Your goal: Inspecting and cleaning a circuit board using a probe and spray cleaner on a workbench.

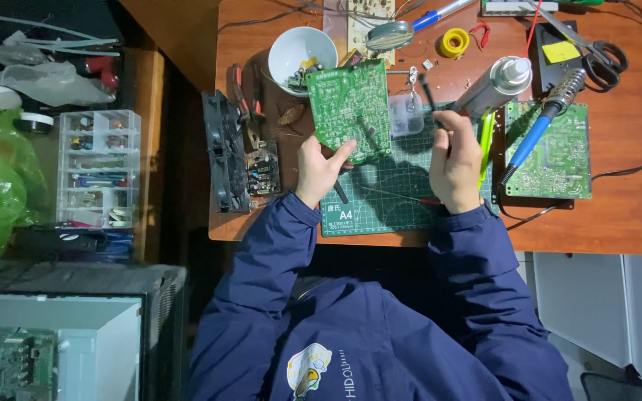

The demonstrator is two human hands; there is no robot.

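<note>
A brown wooden desk [633, 208] stands over white cabinet fronts [596, 304], with dim surroundings.

Green circuit board [351, 108]; green gridded mat [395, 197]; probably white bowl [300, 50].

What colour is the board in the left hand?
Green, seen in the head view: board, left hand.

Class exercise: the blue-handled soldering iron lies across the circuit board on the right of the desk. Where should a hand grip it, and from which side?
Grip the soldering iron on its blue handle, coming from the right, over the board it lies on. The handle is the long, bare middle part; the metal end near the scissors could be hot.
</note>
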